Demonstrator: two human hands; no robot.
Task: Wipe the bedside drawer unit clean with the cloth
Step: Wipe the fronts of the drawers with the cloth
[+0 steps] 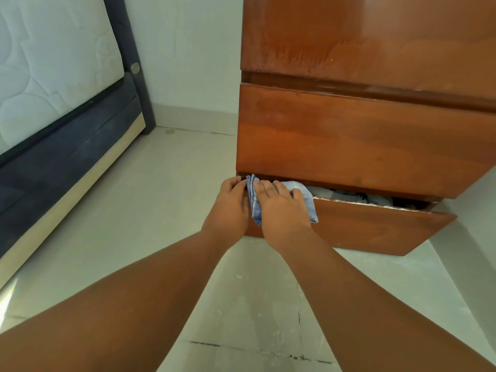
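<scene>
Hands are meeting at the left end of the bottom drawer (375,229), which is standing pulled out from the wooden bedside drawer unit (362,135). The right hand (281,210) is lying flat with fingers spread, pressing a folded blue cloth (308,204) onto the drawer's top front edge. The left hand (230,205) is curling its fingers round the cloth's folded left edge, just beside the right. Crumpled fabric is showing inside the drawer. A mattress (48,76) is sitting at left on a dark bed frame (61,162)
</scene>
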